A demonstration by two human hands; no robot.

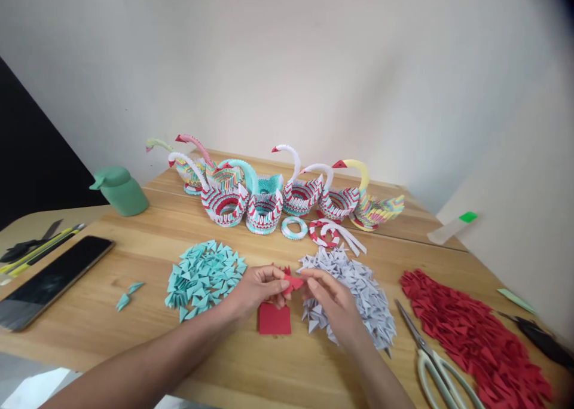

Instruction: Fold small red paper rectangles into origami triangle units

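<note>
Over the middle of the table, my left hand (262,286) pinches a small folded red paper piece (293,284) between thumb and fingers. My right hand (334,301) grips the same piece from its right end. Just below them lies a stack of red paper rectangles (275,320). A few red folded pieces show partly behind my fingers. To the left of my left hand spreads a pile of teal folded paper triangles (206,277). A pile of pale lilac triangles (363,292) lies beside and partly behind my right hand.
Several paper swans (224,205) stand at the back, with a teal-and-white ring (294,228) before them. Scissors (426,343) and red triangles (475,331) lie right. A phone (56,280), two loose teal pieces (129,295) and a green lidded container (121,191) are left.
</note>
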